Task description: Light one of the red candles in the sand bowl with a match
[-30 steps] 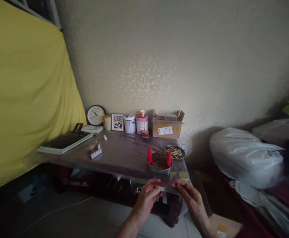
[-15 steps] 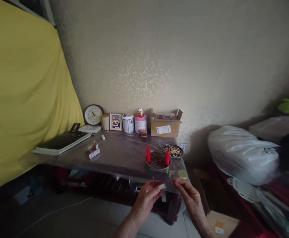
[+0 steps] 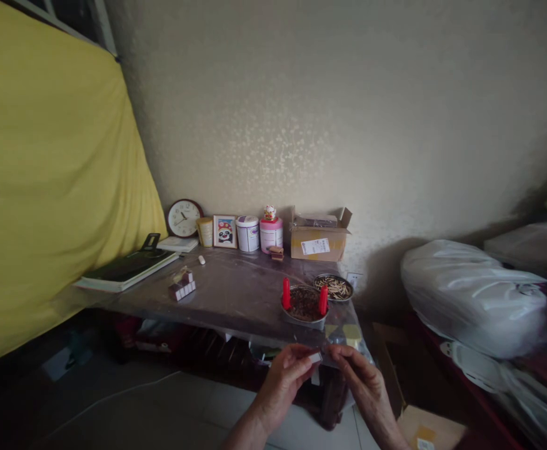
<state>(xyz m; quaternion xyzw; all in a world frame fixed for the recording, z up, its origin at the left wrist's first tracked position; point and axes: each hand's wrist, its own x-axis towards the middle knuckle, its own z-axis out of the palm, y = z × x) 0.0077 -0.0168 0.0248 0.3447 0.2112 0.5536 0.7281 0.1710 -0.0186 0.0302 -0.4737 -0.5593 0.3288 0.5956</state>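
My left hand [image 3: 285, 378] is closed around a small matchbox [image 3: 316, 357], whose pale end shows past the fingertips. Just to its right, my right hand [image 3: 361, 375] pinches a thin match, mostly hidden by the fingers, close to the box. Both hands are in front of the table's near edge. Beyond them on the table, two red candles [image 3: 286, 294] stand upright at opposite sides of a metal bowl [image 3: 304, 322] filled with dark grains. Behind it lies a round dish [image 3: 317, 290] of loose matchsticks.
More matchboxes [image 3: 184, 287] sit together on the table's left half [image 3: 235, 300]. Along the wall stand a clock [image 3: 184, 219], a framed panda picture [image 3: 225, 232], two tubs [image 3: 247, 234] and a cardboard box [image 3: 319, 244]. White plastic bags [image 3: 470, 300] lie at the right.
My hands have come closer together, bringing the match nearer the matchbox. The whole scene has shifted slightly rightward and down in view.
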